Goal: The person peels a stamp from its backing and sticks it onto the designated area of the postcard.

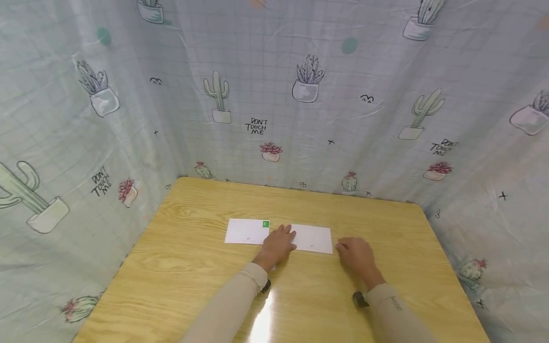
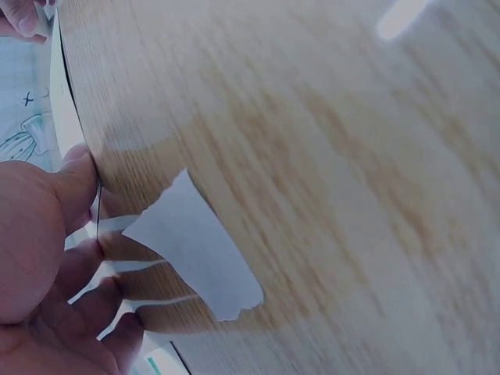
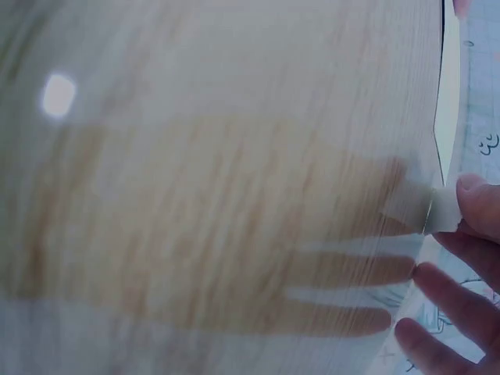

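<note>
In the head view, a white envelope [image 1: 311,238] lies flat on the wooden table, and my left hand [image 1: 279,244] rests on its left end with fingers spread. To the left is a second white envelope [image 1: 244,231] with a green stamp [image 1: 266,224] in its upper right corner. Just beyond the first envelope's right end is my right hand [image 1: 356,255]. Its thumb and forefinger pinch a small whitish piece [image 3: 445,211], whose kind I cannot tell. A torn scrap of white paper [image 2: 199,250] lies on the table near my left hand, mostly hidden by it in the head view.
The wooden table [image 1: 193,276] reflects a bright light toward its near edge. A cactus-print curtain [image 1: 274,95] hangs behind the table and along both sides. Dark bands show at both wrists below the sleeves [image 1: 231,300].
</note>
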Available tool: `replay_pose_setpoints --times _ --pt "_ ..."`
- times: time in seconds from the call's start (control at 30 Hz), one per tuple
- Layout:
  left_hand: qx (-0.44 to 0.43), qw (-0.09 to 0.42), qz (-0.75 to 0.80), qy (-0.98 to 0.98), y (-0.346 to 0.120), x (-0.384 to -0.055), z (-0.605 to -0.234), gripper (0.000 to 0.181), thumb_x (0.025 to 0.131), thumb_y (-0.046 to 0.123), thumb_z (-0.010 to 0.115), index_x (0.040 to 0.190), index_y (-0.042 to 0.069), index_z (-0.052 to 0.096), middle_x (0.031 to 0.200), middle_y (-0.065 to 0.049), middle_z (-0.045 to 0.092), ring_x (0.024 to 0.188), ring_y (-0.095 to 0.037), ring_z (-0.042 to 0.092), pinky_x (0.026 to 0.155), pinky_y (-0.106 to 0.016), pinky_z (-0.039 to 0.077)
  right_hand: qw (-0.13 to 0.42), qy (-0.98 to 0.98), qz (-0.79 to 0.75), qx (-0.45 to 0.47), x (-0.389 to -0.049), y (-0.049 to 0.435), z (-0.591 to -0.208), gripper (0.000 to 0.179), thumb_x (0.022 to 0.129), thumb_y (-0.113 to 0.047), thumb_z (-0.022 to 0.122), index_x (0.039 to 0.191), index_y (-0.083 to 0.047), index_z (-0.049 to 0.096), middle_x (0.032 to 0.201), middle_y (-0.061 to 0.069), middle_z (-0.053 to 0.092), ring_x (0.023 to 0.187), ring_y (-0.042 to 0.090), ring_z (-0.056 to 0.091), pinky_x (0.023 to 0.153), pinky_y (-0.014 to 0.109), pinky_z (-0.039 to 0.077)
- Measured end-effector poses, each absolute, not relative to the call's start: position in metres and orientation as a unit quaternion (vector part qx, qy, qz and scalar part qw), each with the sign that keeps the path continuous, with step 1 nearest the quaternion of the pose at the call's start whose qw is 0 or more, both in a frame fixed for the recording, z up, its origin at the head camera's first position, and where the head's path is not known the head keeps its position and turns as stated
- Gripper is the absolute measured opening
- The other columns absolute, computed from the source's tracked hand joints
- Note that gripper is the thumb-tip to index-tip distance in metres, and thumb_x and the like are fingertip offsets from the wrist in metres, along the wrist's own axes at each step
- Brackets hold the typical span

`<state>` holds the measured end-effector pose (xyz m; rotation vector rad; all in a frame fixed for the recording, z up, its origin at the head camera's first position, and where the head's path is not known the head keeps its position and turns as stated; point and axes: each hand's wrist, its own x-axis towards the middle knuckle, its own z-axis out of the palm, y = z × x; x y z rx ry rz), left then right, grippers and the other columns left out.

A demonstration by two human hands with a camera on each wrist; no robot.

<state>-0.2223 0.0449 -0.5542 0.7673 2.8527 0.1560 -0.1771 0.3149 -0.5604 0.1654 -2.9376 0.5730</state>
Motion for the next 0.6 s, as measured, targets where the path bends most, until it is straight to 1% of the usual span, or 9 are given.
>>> replay_pose_setpoints --times 0.07,0.1,0.17,0.2,0.27,0.4,0.47,0.53,0.6 --pt "0.258 0.093 0.054 0.960 0.044 -0.222 -0.554 0.054 0.109 0.040 0.052 0.156 0.016 0.049 0.169 -0.006 0.039 0.157 -0.029 0.037 0.127 -0.045 0.038 0.069 -0.977 0.197 0.049 -0.177 0.315 -0.561 0.029 0.099 -0.017 0.071 0.071 -0.011 0.067 0.068 0.004 0.064 0.065 0.016 0.052 0.062 0.034 0.045" --pt "0.259 0.093 0.055 0.960 0.044 -0.222 -0.554 0.053 0.109 0.040 0.052 0.156 0.016 0.049 0.169 -0.006 0.039 0.157 -0.029 0.037 0.127 -0.045 0.038 0.076 -0.977 0.196 0.046 -0.177 0.315 -0.561 0.028 0.098 -0.017 0.071 0.071 -0.011 0.068 0.068 0.003 0.066 0.065 0.014 0.052 0.061 0.033 0.045" --pt "0.259 0.089 0.057 0.960 0.043 -0.223 -0.552 0.053 0.109 0.039 0.053 0.156 0.016 0.049 0.168 -0.007 0.040 0.156 -0.030 0.038 0.127 -0.045 0.039 0.082 -0.976 0.196 0.044 -0.178 0.315 -0.561 0.032 0.099 -0.017 0.070 0.068 -0.012 0.064 0.064 0.003 0.061 0.062 0.014 0.048 0.060 0.032 0.041" --pt "0.260 0.088 0.059 0.960 0.043 -0.223 -0.552 0.053 0.109 0.039 0.054 0.156 0.016 0.050 0.168 -0.007 0.040 0.156 -0.030 0.039 0.127 -0.045 0.039 0.089 -0.976 0.195 0.046 -0.178 0.315 -0.561 0.030 0.099 -0.017 0.070 0.070 -0.011 0.067 0.066 0.002 0.064 0.062 0.014 0.048 0.060 0.033 0.043" --pt "0.259 0.089 0.059 0.960 0.043 -0.224 -0.551 0.053 0.109 0.038 0.054 0.156 0.015 0.049 0.168 -0.007 0.040 0.156 -0.030 0.038 0.127 -0.045 0.039 0.102 -0.976 0.185 0.047 -0.179 0.315 -0.560 0.023 0.099 -0.018 0.071 0.076 -0.013 0.073 0.072 0.000 0.068 0.066 0.015 0.052 0.062 0.036 0.047" --pt "0.261 0.089 0.057 0.959 0.043 -0.224 -0.551 0.053 0.109 0.039 0.053 0.156 0.015 0.049 0.168 -0.007 0.040 0.156 -0.030 0.038 0.127 -0.044 0.038 0.111 -0.978 0.173 0.044 -0.178 0.314 -0.555 0.016 0.100 -0.019 0.069 0.090 -0.012 0.080 0.086 0.004 0.078 0.074 0.021 0.065 0.071 0.046 0.057" --pt "0.262 0.090 0.057 0.959 0.043 -0.224 -0.552 0.053 0.109 0.039 0.053 0.156 0.016 0.049 0.168 -0.006 0.040 0.157 -0.029 0.038 0.127 -0.044 0.038 0.107 -0.979 0.172 0.038 -0.178 0.314 -0.551 0.017 0.101 -0.019 0.067 0.095 -0.010 0.081 0.093 0.008 0.080 0.079 0.025 0.070 0.076 0.050 0.060" --pt "0.261 0.091 0.063 0.959 0.043 -0.224 -0.553 0.053 0.109 0.039 0.053 0.156 0.015 0.049 0.168 -0.006 0.040 0.157 -0.029 0.038 0.127 -0.044 0.038 0.102 -0.979 0.172 0.028 -0.177 0.314 -0.548 0.019 0.101 -0.019 0.066 0.103 -0.007 0.081 0.103 0.012 0.081 0.090 0.032 0.075 0.083 0.054 0.061" --pt "0.260 0.095 0.068 0.959 0.043 -0.223 -0.554 0.053 0.109 0.039 0.053 0.156 0.015 0.049 0.169 -0.006 0.039 0.157 -0.030 0.037 0.128 -0.044 0.037 0.095 -0.979 0.178 0.020 -0.176 0.313 -0.546 0.022 0.102 -0.020 0.066 0.109 -0.005 0.080 0.108 0.015 0.080 0.097 0.036 0.076 0.087 0.056 0.061"
